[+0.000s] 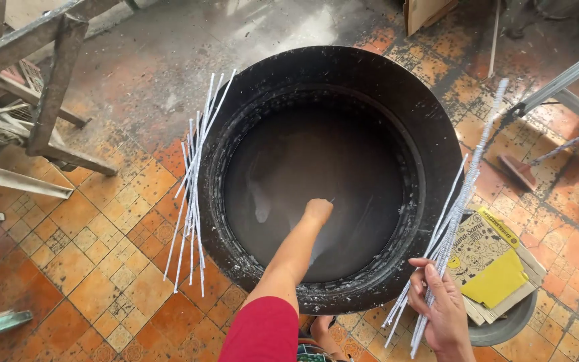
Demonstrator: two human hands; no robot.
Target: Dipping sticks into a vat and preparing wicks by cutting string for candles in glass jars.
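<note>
I judged the site a small craft workshop. The floor [95, 268] was worn orange patterned tile, splashed white. A black tub [437, 134], rim crusted with white residue, held grey liquid. A bundle of white-coated sticks [192, 194] leaned on it. Rough metal frames [41, 87] stood nearby.

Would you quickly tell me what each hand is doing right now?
Left hand: closed, dipped into the black tub.
Right hand: holding a bundle of white sticks.
</note>
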